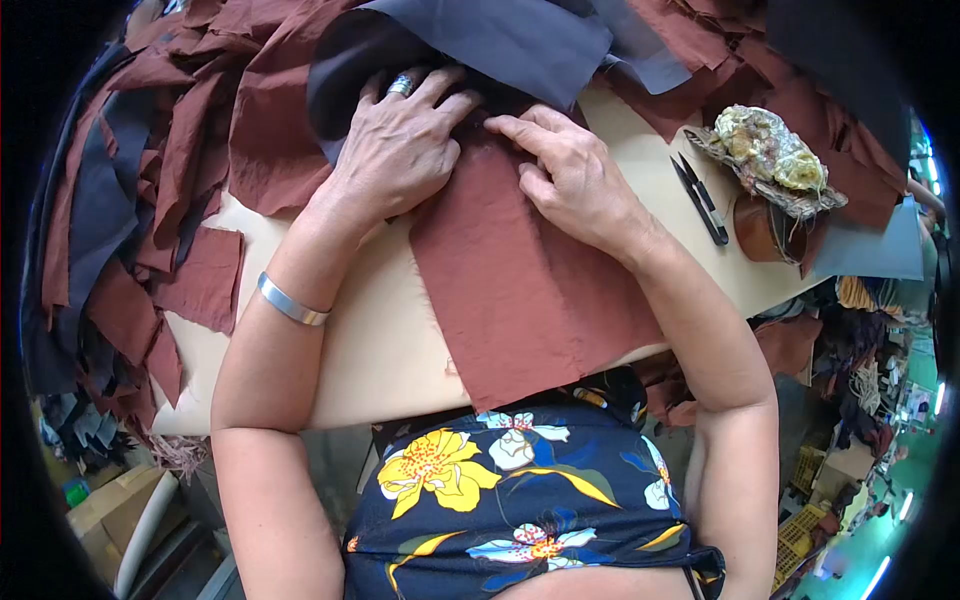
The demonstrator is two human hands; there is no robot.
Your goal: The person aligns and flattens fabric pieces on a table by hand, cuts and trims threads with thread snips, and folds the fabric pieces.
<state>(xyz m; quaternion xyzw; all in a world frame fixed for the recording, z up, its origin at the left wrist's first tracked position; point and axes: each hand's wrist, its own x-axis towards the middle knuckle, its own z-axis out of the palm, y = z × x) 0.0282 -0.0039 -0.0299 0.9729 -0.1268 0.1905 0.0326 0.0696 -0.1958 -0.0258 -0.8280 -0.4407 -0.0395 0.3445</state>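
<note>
A rust-brown fabric piece (520,290) lies lengthwise across the table, its near end hanging towards my lap. At its far end, dark grey fabric (480,45) curves over and meets it. My left hand (410,135), wearing a ring, bends its fingers over the join and grips the dark fabric; its fingertips are partly hidden. Close beside it, my right hand (575,175) pinches the brown piece near the same edge, index finger stretched towards the left hand. Black-handled thread snips (700,200) lie to the right of my right hand.
Heaped brown and dark fabric strips (150,200) cover the table's left side and back. At right, a brown cup (765,230) stands under a yellowish wrapped bundle (765,150). The pale tabletop (375,330) ends just before my body. A cardboard box (125,520) sits below left.
</note>
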